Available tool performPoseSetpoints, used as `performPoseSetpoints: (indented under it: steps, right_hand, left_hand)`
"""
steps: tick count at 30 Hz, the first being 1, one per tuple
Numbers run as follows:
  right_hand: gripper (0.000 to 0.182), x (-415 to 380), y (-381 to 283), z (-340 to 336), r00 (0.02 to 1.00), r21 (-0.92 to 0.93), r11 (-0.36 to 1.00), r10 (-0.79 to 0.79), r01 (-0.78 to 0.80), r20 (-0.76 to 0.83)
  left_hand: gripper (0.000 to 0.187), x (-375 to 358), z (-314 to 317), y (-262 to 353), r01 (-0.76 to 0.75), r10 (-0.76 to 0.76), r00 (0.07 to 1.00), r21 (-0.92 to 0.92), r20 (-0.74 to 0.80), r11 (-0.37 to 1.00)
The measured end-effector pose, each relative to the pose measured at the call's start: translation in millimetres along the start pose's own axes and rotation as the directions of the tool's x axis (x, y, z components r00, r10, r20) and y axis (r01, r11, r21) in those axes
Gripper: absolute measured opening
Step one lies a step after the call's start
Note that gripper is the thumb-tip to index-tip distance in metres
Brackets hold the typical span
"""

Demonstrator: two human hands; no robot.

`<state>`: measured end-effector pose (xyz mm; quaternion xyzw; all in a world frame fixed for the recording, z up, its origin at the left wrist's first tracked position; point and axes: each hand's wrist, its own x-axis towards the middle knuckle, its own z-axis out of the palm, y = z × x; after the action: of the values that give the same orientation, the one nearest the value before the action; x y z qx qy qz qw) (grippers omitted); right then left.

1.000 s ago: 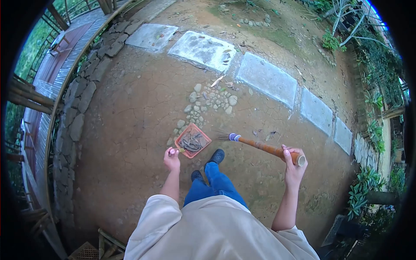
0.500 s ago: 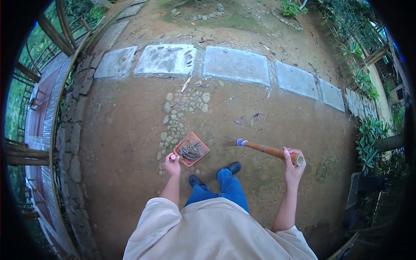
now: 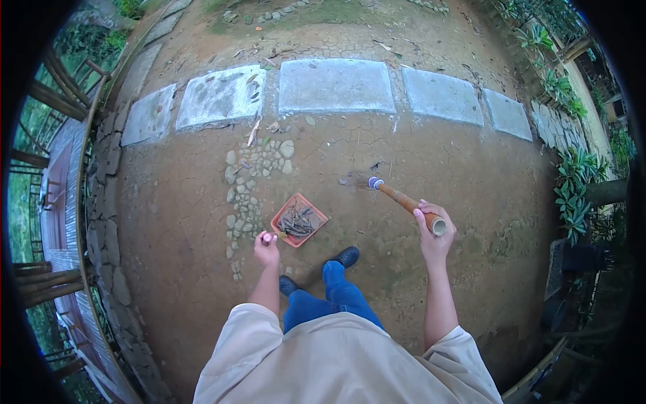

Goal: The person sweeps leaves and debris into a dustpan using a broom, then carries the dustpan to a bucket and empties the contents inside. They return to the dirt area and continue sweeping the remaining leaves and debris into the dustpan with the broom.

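My left hand [image 3: 266, 249] is closed around the handle end of a reddish-orange dustpan [image 3: 313, 231], the handle mostly hidden by the fingers. Dry brown leaves [image 3: 295, 221] lie heaped inside the pan. Out to the right, my right hand [image 3: 436, 237] grips a broom [image 3: 402, 198] by its thick bamboo handle. Purple and white bands circle the handle's far end, and the thin dark bristles point away to the left, near a few dark leaves [image 3: 375, 166] on the dirt.
Pale concrete slabs [image 3: 335, 86] cross the bare ground ahead. A strip of rounded stones [image 3: 243, 195] is set into the soil beside the dustpan. Stacked stone edging [image 3: 104, 222] and a bamboo structure border the left; green plants [image 3: 577, 188] line the right.
The broom has swung forward and to the left, its bristles now beside the loose leaves. My feet have shifted, and the whole view has moved slightly. The dustpan stays in my left hand.
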<state>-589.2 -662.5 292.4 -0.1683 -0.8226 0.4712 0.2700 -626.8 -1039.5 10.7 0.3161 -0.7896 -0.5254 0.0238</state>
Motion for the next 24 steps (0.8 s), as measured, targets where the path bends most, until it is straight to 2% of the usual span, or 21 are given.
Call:
performPoseSetpoints:
  steps: [3,6,9,13,17,21,24]
  right_hand:
    - [0.014,25.7,36.4,6.8,0.996,-0.012,0.996,-0.084,0.085,0.034]
    - [0.016,44.6,68.8,13.6,0.990,-0.010,0.992,-0.124,0.125,0.072]
    - [0.017,53.5,90.7,17.9,0.981,-0.005,0.990,-0.139,0.141,0.134]
    - [0.018,45.6,97.8,19.4,0.964,0.032,0.992,-0.128,0.124,0.235]
    - [0.016,30.4,76.6,9.8,0.942,0.073,0.997,-0.058,0.036,0.331]
    - [0.015,28.0,50.2,-16.9,0.953,0.127,0.989,0.030,-0.072,0.302]
    - [0.014,25.2,30.5,-37.6,0.965,0.214,0.963,0.110,-0.163,0.240]
  left_hand:
    - [0.041,-0.9,35.9,5.7,-0.016,0.017,1.000,0.025,-0.012,1.000]
    - [0.041,2.7,70.2,-7.5,-0.038,0.035,0.998,-0.055,-0.058,0.998]
    - [0.041,5.3,93.9,-17.1,-0.018,0.015,1.000,-0.139,-0.026,0.990]
    - [0.043,-4.1,110.2,-17.1,0.029,-0.028,1.000,-0.079,0.008,0.996]
    - [0.043,-10.8,121.7,-24.5,0.011,-0.010,1.000,-0.149,0.013,0.989]
    - [0.042,-16.1,119.3,-11.8,0.072,-0.069,0.997,-0.131,0.029,0.989]
    - [0.043,-13.4,115.2,-13.2,0.045,-0.043,0.999,-0.192,0.015,0.980]
